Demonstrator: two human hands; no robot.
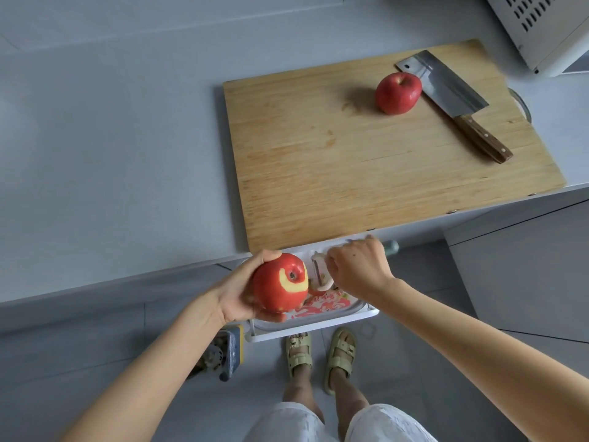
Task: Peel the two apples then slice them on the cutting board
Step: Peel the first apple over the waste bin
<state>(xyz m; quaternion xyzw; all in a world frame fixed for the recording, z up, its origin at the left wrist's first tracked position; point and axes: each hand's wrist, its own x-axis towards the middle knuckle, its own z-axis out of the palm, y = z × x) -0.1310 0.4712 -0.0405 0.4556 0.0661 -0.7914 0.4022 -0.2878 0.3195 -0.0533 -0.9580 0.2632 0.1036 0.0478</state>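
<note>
Holding a partly peeled red apple (280, 282) in your left hand (237, 295), you have it just below the front edge of the grey countertop (111, 154). Your thumb lies over the top of the fruit and your fingers curl underneath it. The skin is glossy and deep red. A pale yellow crescent of bare flesh curves round the stem hollow, which faces you.

Your right hand (358, 266) is closed in a fist round a white peeler (319, 258). The peeler's head sits just beside the apple's right side; whether the blade touches the fruit cannot be told. Under both hands is a white-rimmed container (357, 314) with red and white inside it.

On the countertop lies a large, light wooden cutting board (334, 173). Near its far right corner rests a second red apple (398, 93), whole and unpeeled, stem hollow up. It sits against the broad blade of a steel cleaver with a brown riveted wooden handle (446, 90), which lies flat on the board with the handle pointing toward your right.
</note>
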